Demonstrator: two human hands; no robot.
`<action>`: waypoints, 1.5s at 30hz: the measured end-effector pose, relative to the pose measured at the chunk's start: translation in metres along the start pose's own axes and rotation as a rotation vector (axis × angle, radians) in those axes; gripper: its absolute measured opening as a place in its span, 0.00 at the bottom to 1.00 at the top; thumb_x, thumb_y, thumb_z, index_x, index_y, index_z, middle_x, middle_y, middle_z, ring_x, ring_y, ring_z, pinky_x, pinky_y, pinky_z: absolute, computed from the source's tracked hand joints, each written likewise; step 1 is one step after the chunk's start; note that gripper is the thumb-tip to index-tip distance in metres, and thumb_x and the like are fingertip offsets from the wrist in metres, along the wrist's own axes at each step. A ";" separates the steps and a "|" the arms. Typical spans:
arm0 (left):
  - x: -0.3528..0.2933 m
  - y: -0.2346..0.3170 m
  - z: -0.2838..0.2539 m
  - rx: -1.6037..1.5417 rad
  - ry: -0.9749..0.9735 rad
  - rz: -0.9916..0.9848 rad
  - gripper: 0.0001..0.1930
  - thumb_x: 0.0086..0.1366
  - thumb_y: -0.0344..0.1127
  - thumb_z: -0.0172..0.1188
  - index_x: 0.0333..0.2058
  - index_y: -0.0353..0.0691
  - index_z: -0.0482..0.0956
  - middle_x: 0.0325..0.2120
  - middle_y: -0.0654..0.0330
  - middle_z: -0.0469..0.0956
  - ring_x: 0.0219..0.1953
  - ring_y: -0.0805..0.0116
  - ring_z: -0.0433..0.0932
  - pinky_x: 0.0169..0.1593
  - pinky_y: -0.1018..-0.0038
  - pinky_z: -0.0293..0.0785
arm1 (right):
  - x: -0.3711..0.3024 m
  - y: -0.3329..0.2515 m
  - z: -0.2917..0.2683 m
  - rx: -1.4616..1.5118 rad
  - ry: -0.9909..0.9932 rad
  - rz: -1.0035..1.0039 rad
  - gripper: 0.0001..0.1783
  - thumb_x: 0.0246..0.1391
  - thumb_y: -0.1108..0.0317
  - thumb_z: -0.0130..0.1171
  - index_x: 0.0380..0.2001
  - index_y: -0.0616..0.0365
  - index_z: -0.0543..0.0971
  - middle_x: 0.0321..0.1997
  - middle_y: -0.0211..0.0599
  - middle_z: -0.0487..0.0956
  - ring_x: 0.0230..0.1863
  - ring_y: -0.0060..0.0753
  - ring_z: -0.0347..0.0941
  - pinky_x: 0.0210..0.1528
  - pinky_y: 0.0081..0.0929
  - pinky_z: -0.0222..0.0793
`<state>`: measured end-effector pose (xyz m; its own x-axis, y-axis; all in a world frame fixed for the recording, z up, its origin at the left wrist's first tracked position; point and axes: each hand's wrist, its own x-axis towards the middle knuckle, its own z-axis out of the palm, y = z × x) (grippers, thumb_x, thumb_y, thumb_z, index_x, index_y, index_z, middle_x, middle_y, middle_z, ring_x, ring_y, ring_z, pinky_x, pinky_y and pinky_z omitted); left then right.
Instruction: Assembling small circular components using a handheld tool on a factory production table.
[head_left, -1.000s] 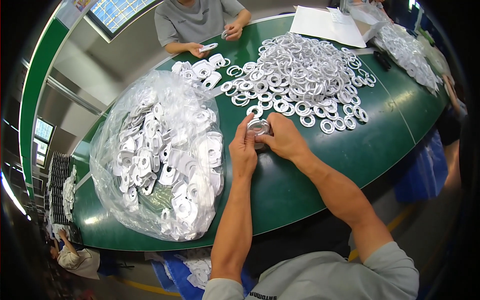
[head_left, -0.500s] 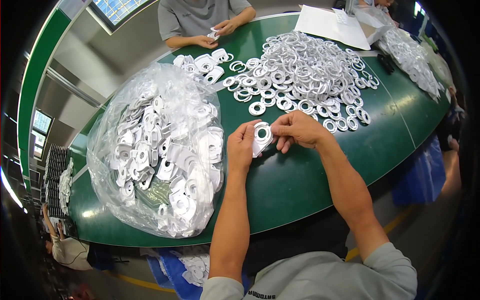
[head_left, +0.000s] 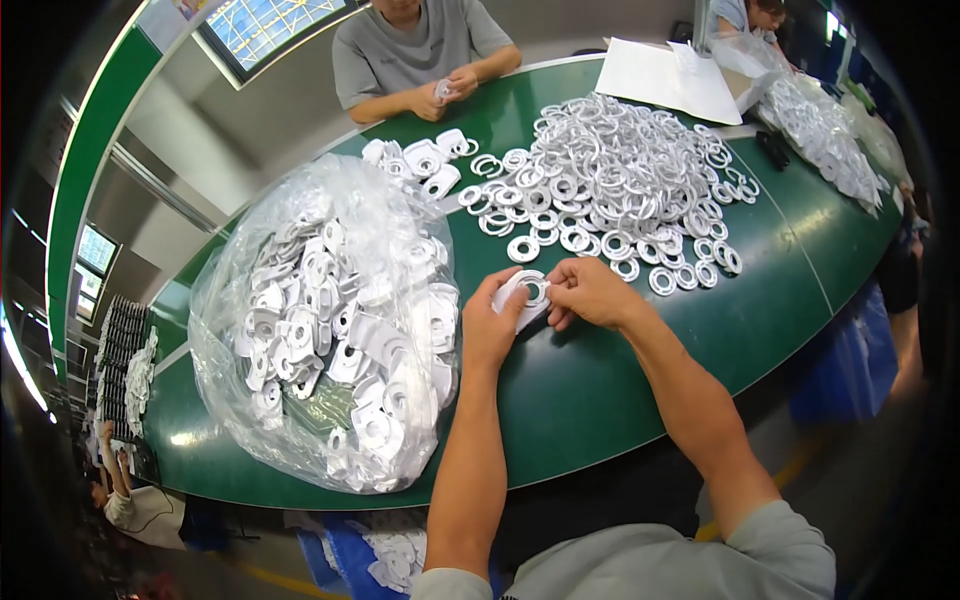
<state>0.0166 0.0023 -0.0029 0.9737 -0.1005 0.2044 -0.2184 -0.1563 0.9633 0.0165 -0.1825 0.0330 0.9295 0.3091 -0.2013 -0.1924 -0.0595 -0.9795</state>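
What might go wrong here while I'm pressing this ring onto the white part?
1. The white ring is pinched only by fingertips of the left hand and right hand, so it might pop loose.
2. The full clear bag bulges beside the left forearm; a nudge could tip parts toward the green table edge.

The near right part of the green table is bare, so a hand can pass there. On the left the big clear bag of white parts blocks the way. Far, the pile of white rings stands in the way.
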 end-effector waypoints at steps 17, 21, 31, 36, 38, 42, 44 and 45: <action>-0.011 0.003 -0.001 -0.441 0.130 -0.230 0.09 0.61 0.32 0.60 0.36 0.31 0.79 0.28 0.61 0.78 0.29 0.75 0.74 0.38 0.80 0.70 | -0.005 0.001 0.031 -0.664 0.272 -0.703 0.07 0.56 0.72 0.56 0.36 0.61 0.80 0.33 0.43 0.80 0.33 0.45 0.75 0.34 0.33 0.70; -0.016 0.007 0.006 -0.375 0.139 -0.176 0.08 0.59 0.32 0.61 0.30 0.31 0.80 0.24 0.62 0.77 0.28 0.76 0.72 0.37 0.80 0.66 | -0.007 -0.009 0.034 -0.350 0.288 -0.364 0.07 0.55 0.69 0.59 0.27 0.62 0.78 0.26 0.41 0.78 0.27 0.45 0.73 0.29 0.34 0.67; -0.026 0.012 0.004 -0.338 0.206 -0.100 0.07 0.58 0.31 0.61 0.29 0.31 0.80 0.23 0.64 0.77 0.27 0.78 0.71 0.35 0.81 0.66 | 0.001 0.013 0.047 -0.519 0.402 -0.709 0.11 0.54 0.66 0.61 0.25 0.61 0.73 0.25 0.44 0.74 0.28 0.50 0.72 0.29 0.38 0.66; -0.025 0.011 -0.002 -0.240 0.176 -0.091 0.07 0.59 0.32 0.61 0.29 0.32 0.80 0.24 0.64 0.77 0.28 0.77 0.72 0.35 0.81 0.67 | 0.005 0.015 0.042 -0.415 0.337 -0.741 0.11 0.56 0.65 0.59 0.25 0.61 0.75 0.23 0.45 0.75 0.26 0.48 0.73 0.28 0.37 0.67; -0.025 0.017 -0.007 -0.349 0.203 -0.088 0.07 0.61 0.31 0.58 0.32 0.32 0.78 0.26 0.62 0.77 0.30 0.76 0.73 0.37 0.80 0.68 | 0.001 0.007 0.035 -0.250 0.213 -0.525 0.08 0.57 0.68 0.58 0.31 0.63 0.79 0.23 0.39 0.78 0.23 0.29 0.72 0.28 0.28 0.67; -0.027 0.025 -0.010 -0.361 0.229 0.028 0.08 0.64 0.32 0.57 0.36 0.32 0.77 0.29 0.62 0.78 0.31 0.77 0.74 0.37 0.82 0.69 | -0.006 -0.004 0.024 -0.160 0.088 -0.465 0.10 0.54 0.68 0.61 0.33 0.65 0.80 0.24 0.34 0.79 0.25 0.22 0.73 0.29 0.21 0.68; -0.029 0.025 -0.008 -0.350 0.230 0.043 0.08 0.64 0.32 0.57 0.36 0.33 0.77 0.29 0.62 0.78 0.31 0.77 0.74 0.37 0.82 0.69 | -0.009 -0.006 0.024 -0.194 0.089 -0.516 0.09 0.53 0.68 0.62 0.33 0.64 0.80 0.25 0.35 0.79 0.25 0.22 0.73 0.29 0.22 0.69; -0.031 0.026 -0.007 -0.345 0.231 0.061 0.08 0.63 0.31 0.57 0.37 0.33 0.78 0.30 0.62 0.78 0.31 0.77 0.75 0.38 0.82 0.69 | -0.011 -0.009 0.025 -0.234 0.092 -0.570 0.08 0.52 0.69 0.62 0.33 0.64 0.80 0.25 0.35 0.79 0.26 0.23 0.74 0.29 0.22 0.69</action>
<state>-0.0184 0.0086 0.0172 0.9570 0.1301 0.2592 -0.2803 0.1852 0.9419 -0.0002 -0.1618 0.0437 0.8910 0.2713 0.3641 0.4065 -0.1189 -0.9059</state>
